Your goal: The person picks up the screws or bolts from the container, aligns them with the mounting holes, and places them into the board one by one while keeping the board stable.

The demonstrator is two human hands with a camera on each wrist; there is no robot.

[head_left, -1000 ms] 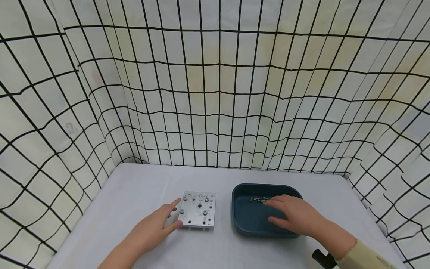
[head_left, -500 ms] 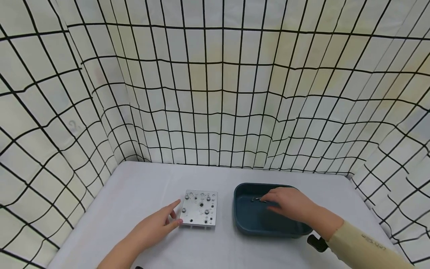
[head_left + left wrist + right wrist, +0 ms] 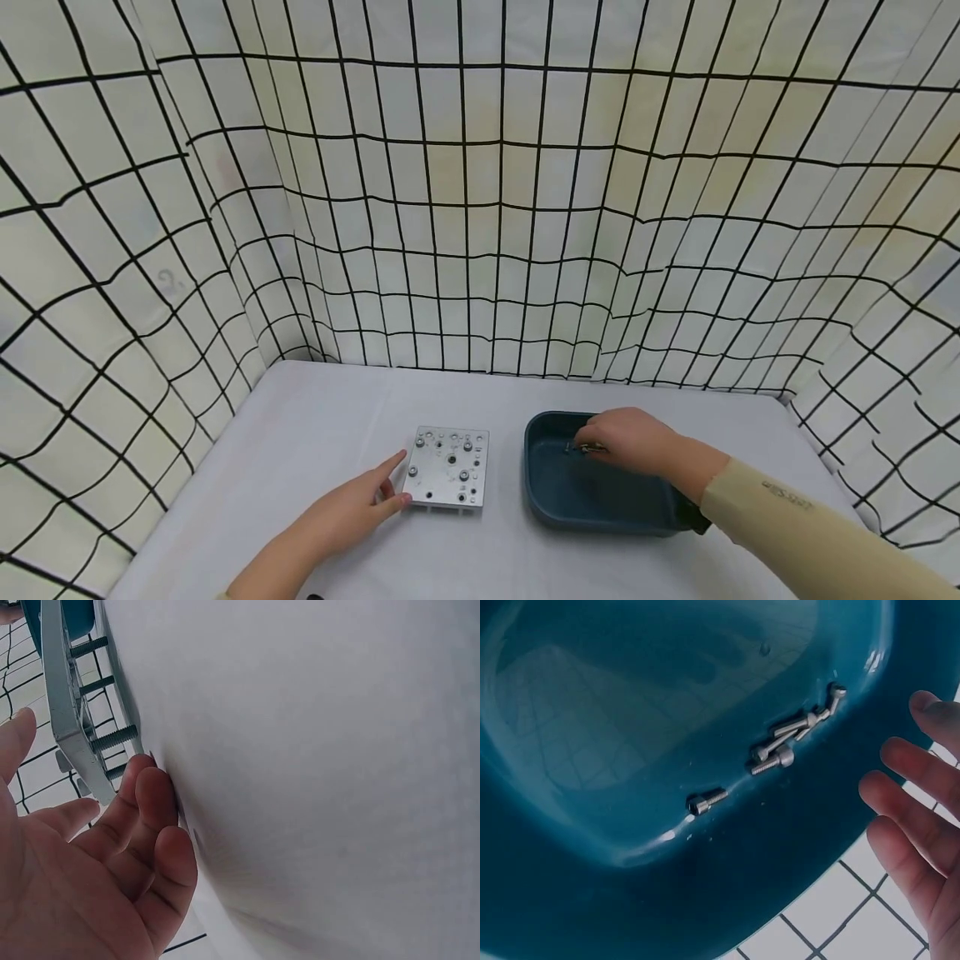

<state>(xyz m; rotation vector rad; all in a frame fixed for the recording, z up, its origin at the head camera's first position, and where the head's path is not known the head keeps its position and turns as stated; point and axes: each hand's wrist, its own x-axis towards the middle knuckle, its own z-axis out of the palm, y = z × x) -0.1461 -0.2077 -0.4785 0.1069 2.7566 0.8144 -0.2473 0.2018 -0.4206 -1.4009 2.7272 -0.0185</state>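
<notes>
A square silver metal plate (image 3: 447,487) with holes and several socket-head screws in its top stands left of centre. My left hand (image 3: 351,512) rests beside it, thumb and index fingertip at its left edge. In the left wrist view, threaded screw ends (image 3: 115,739) stick out under the plate, and the other fingers are relaxed near the cloth. My right hand (image 3: 633,437) reaches down into the dark blue tray (image 3: 577,496), over loose socket-head screws (image 3: 780,746). In the right wrist view its fingers are extended and spread, apart from the screws.
White cloth covers the table (image 3: 337,417). White walls with a black grid (image 3: 480,250) enclose it at the back and sides. A single screw (image 3: 706,801) lies apart from the cluster in the tray. A black wrist device (image 3: 692,515) shows by the right sleeve.
My right hand has moved slightly left and turned downward over the screws, its fingers now pointing down into the tray. The left hand stays at the plate's edge.
</notes>
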